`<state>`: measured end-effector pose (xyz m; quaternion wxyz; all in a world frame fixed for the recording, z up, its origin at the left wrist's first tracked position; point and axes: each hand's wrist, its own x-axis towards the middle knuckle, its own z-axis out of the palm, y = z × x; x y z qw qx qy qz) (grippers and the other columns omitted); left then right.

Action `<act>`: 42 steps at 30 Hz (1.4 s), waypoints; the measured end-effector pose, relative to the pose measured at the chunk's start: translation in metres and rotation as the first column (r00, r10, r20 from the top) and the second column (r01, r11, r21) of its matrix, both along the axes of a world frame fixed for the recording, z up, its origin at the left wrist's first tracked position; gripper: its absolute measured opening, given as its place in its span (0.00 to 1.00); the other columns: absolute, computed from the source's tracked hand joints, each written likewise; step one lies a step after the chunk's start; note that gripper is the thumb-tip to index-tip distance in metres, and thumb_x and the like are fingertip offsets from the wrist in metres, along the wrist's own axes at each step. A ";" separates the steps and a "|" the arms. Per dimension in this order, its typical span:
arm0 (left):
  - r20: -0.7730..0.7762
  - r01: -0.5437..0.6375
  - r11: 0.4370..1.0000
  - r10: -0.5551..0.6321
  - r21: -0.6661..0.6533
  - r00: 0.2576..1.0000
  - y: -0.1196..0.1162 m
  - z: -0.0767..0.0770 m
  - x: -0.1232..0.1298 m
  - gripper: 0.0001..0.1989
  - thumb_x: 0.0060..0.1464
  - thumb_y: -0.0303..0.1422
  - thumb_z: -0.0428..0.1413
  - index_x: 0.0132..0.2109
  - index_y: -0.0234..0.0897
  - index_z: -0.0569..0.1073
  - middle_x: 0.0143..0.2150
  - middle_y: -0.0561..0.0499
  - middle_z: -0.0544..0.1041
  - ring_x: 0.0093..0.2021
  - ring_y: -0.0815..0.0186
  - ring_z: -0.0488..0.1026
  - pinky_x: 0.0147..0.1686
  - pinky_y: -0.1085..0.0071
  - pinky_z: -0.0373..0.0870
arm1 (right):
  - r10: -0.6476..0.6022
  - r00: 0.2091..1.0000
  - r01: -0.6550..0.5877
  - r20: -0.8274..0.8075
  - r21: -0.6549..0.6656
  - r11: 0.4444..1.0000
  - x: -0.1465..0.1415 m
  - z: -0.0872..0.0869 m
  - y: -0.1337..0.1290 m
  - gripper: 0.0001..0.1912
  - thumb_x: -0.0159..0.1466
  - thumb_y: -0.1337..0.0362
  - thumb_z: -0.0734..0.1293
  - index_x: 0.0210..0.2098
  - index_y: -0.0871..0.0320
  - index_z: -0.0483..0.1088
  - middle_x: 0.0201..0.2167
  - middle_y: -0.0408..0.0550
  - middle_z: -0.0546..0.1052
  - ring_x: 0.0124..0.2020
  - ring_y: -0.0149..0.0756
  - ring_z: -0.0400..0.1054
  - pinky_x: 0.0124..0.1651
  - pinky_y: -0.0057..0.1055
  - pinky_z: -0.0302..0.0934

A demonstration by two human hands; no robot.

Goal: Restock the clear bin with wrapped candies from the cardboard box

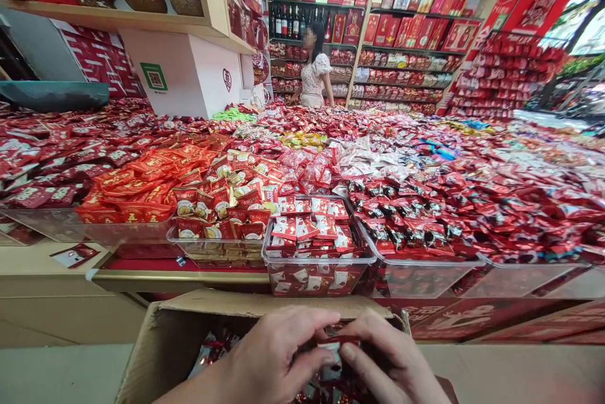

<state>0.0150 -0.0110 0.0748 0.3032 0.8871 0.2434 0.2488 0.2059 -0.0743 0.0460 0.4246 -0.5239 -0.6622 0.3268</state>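
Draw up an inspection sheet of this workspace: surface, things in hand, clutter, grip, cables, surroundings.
Surface: pale counter beyond the box; clear bins of wrapped packs line its edge.
Job's things: small packet between both hands, partly hidden; open cardboard box below, shiny packs inside.
Clutter: loose red-and-white packet on the counter, left.
Grip: left hand and right hand both hold the packet.
Cables: nothing seen.
Surroundings: a person stands beyond the heaped packs, before stocked shelves.
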 end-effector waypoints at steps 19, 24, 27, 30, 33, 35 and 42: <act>-0.172 -0.184 0.846 0.305 0.500 0.937 0.063 0.020 0.001 0.12 0.56 0.31 0.47 0.41 0.39 0.75 0.37 0.46 0.71 0.40 0.60 0.63 0.39 0.62 0.63 | -0.028 0.864 -0.059 0.503 0.158 0.986 0.042 0.051 0.094 0.07 0.59 0.69 0.60 0.32 0.58 0.70 0.29 0.45 0.76 0.31 0.33 0.68 0.35 0.28 0.59; -0.168 -0.150 0.864 0.259 0.481 0.951 0.066 0.020 0.003 0.13 0.56 0.29 0.46 0.43 0.37 0.74 0.37 0.46 0.71 0.40 0.61 0.63 0.39 0.63 0.63 | -0.045 0.794 -0.072 0.606 0.168 0.983 0.035 0.055 0.100 0.08 0.57 0.70 0.61 0.31 0.58 0.72 0.28 0.46 0.76 0.29 0.33 0.68 0.33 0.27 0.58; -0.170 -0.143 0.873 0.247 0.466 0.954 0.068 0.020 0.004 0.12 0.56 0.29 0.47 0.43 0.36 0.73 0.36 0.46 0.71 0.39 0.61 0.64 0.40 0.63 0.63 | -0.011 0.744 -0.094 0.669 0.121 0.988 0.031 0.056 0.107 0.07 0.56 0.70 0.62 0.28 0.59 0.73 0.26 0.46 0.76 0.28 0.33 0.68 0.31 0.27 0.58; -0.196 -0.130 0.883 0.240 0.451 0.951 0.069 0.021 0.006 0.12 0.56 0.30 0.47 0.43 0.37 0.73 0.35 0.47 0.72 0.38 0.62 0.65 0.40 0.63 0.62 | 0.020 0.696 -0.105 0.717 0.074 0.992 0.031 0.056 0.112 0.07 0.54 0.71 0.63 0.25 0.59 0.74 0.24 0.46 0.76 0.26 0.34 0.67 0.30 0.27 0.57; -0.183 -0.136 0.881 0.242 0.453 0.953 0.069 0.022 0.008 0.12 0.56 0.31 0.47 0.42 0.37 0.74 0.34 0.47 0.72 0.37 0.62 0.65 0.39 0.64 0.62 | 0.008 0.679 -0.119 0.734 0.099 0.988 0.033 0.057 0.115 0.07 0.54 0.70 0.63 0.25 0.58 0.74 0.24 0.46 0.76 0.27 0.34 0.68 0.30 0.27 0.56; -0.168 -0.140 0.877 0.241 0.459 0.956 0.069 0.021 0.008 0.11 0.56 0.30 0.48 0.41 0.37 0.74 0.34 0.47 0.72 0.37 0.62 0.65 0.39 0.64 0.62 | 0.002 0.679 -0.127 0.734 0.115 0.985 0.034 0.058 0.115 0.08 0.54 0.70 0.63 0.24 0.58 0.74 0.23 0.45 0.76 0.27 0.33 0.68 0.29 0.26 0.55; -0.185 -0.121 0.884 0.225 0.452 0.957 0.070 0.018 0.009 0.12 0.57 0.29 0.46 0.40 0.35 0.74 0.34 0.47 0.72 0.38 0.62 0.65 0.39 0.63 0.62 | 0.048 0.663 -0.106 0.747 0.031 0.994 0.034 0.059 0.116 0.06 0.51 0.71 0.63 0.23 0.59 0.73 0.21 0.44 0.75 0.22 0.30 0.65 0.25 0.25 0.53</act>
